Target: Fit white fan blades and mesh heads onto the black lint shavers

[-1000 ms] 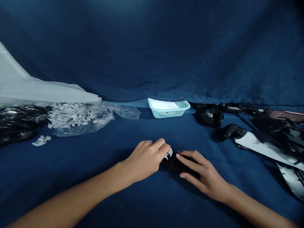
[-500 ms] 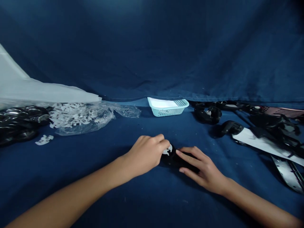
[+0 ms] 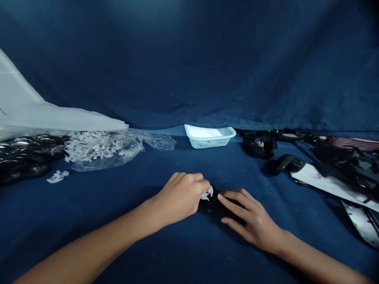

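Note:
Near the middle of the blue cloth, my left hand (image 3: 184, 198) is closed on a small white plastic clip (image 3: 207, 193), with its curved edge showing past the fingers. The clip is at the left end of a dark black part (image 3: 220, 209), which lies on the cloth. My right hand (image 3: 251, 219) grips the right side of this black part, forefinger on top and thumb on the near side. Both hands hide much of the part, so its full shape cannot be made out.
A light blue basket (image 3: 211, 142) stands at the back. To the left are a plastic bag of white clips (image 3: 91, 148), a loose clip (image 3: 57, 176) and glossy black rings (image 3: 25, 157). Black parts (image 3: 260, 145) and a white strip (image 3: 331, 185) lie at right.
Both hands stay at the black part, the left still pinching the white clip at its end. The whole view has shifted slightly; little else differs.

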A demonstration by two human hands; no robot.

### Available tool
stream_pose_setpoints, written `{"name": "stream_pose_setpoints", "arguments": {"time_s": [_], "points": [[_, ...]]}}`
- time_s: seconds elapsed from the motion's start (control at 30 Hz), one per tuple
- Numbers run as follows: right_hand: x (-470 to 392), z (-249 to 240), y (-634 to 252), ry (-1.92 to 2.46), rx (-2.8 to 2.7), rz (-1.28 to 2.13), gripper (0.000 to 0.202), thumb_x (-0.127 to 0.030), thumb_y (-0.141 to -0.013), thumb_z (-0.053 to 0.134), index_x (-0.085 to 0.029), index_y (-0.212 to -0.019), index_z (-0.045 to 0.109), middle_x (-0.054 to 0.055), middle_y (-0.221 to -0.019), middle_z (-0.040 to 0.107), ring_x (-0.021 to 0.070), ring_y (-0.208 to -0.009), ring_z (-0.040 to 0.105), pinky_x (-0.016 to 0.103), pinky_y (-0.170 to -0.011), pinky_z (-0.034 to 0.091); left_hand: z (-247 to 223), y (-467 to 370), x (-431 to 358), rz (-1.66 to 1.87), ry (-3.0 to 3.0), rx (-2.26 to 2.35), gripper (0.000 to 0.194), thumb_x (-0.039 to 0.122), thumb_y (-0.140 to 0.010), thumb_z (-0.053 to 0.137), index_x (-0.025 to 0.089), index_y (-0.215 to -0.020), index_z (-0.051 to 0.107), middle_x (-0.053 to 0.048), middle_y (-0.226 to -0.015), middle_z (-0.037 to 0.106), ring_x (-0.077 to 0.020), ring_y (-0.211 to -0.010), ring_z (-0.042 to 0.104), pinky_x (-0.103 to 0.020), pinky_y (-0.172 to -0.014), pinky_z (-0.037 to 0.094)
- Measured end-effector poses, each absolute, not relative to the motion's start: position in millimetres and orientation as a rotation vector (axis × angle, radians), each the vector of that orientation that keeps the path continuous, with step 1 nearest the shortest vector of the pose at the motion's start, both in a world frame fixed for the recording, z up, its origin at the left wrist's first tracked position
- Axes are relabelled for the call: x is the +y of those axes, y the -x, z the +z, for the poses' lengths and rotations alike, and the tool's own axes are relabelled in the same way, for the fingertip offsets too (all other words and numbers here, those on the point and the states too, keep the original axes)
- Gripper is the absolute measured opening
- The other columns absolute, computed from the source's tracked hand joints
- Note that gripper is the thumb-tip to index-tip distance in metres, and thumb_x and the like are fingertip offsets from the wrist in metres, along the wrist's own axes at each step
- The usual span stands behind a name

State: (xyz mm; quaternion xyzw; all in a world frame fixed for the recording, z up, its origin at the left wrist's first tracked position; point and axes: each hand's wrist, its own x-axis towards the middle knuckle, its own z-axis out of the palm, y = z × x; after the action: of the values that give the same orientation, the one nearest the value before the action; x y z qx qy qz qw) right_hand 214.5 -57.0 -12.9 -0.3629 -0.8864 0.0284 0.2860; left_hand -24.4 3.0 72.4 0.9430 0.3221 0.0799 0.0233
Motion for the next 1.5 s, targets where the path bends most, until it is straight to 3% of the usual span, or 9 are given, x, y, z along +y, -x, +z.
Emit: {"name": "stream_pose_setpoints", "arguments": {"time_s": [0.27, 0.73, 0.9, 1.03, 1.2, 1.5], "points": [[-55.8, -11.4, -213.0, 1.019, -2.363, 0.062, 0.050, -0.026, -0.095, 0.057, -0.013, -0.142, 0.047, 0.015, -0.118, 0.063, 0.0269, -0.102, 0.059, 0.045, -0.090, 0.053, 66.3, 16.8, 6.8, 0.265, -2.941, 1.033, 0.027, 0.007, -0.088, 0.044, 0.019, -0.093, 0.068, -0.002, -0.081, 0.065, -0.0165, -0.062, 0.059, -0.028, -0.054, 0.031], [-53.0, -6.6, -212.4, 1.046, -2.344, 0.120, 0.052, -0.030, -0.095, 0.058, -0.019, -0.144, 0.045, 0.012, -0.121, 0.065, 0.0242, -0.106, 0.062, 0.042, -0.093, 0.054, 91.6, 28.8, 19.5, 0.178, -2.761, 1.060, 0.032, 0.021, -0.099, 0.039, 0.024, -0.089, 0.069, 0.000, -0.085, 0.063, -0.0130, -0.063, 0.059, -0.026, -0.057, 0.033], [-52.6, -6.9, -212.8, 1.049, -2.357, 0.146, 0.052, -0.028, -0.094, 0.058, -0.020, -0.144, 0.044, 0.012, -0.124, 0.064, 0.0247, -0.111, 0.060, 0.042, -0.095, 0.053, 95.9, 33.3, 21.1, 0.145, -2.715, 1.039, 0.029, 0.024, -0.096, 0.044, 0.021, -0.075, 0.064, 0.002, -0.074, 0.063, -0.0138, -0.063, 0.057, -0.025, -0.057, 0.032], [-52.2, -6.7, -213.1, 1.056, -2.367, 0.158, 0.054, -0.028, -0.094, 0.058, -0.021, -0.145, 0.043, 0.012, -0.125, 0.064, 0.0249, -0.112, 0.060, 0.041, -0.096, 0.053, 100.7, 33.1, 16.5, 0.105, -2.508, 1.022, 0.034, 0.029, -0.094, 0.046, 0.019, -0.065, 0.059, 0.004, -0.058, 0.055, -0.0113, -0.054, 0.049, -0.024, -0.054, 0.030], [-52.0, -5.3, -212.9, 1.070, -2.376, 0.177, 0.053, -0.029, -0.095, 0.057, -0.022, -0.146, 0.042, 0.012, -0.126, 0.064, 0.0261, -0.113, 0.060, 0.043, -0.096, 0.053, 102.9, 29.0, 13.7, 0.125, -2.260, 1.031, 0.034, 0.036, -0.094, 0.044, 0.021, -0.073, 0.066, 0.005, -0.051, 0.043, -0.0106, -0.047, 0.036, -0.022, -0.045, 0.026], [-52.0, -5.0, -213.0, 1.096, -2.401, 0.218, 0.054, -0.028, -0.097, 0.054, -0.021, -0.148, 0.038, 0.012, -0.130, 0.061, 0.0276, -0.116, 0.057, 0.046, -0.099, 0.051, 96.7, 30.3, 17.1, 0.186, -2.255, 1.068, 0.026, 0.035, -0.094, 0.048, 0.029, -0.102, 0.072, 0.005, -0.059, 0.054, -0.0120, -0.053, 0.051, -0.020, -0.051, 0.034]]}}
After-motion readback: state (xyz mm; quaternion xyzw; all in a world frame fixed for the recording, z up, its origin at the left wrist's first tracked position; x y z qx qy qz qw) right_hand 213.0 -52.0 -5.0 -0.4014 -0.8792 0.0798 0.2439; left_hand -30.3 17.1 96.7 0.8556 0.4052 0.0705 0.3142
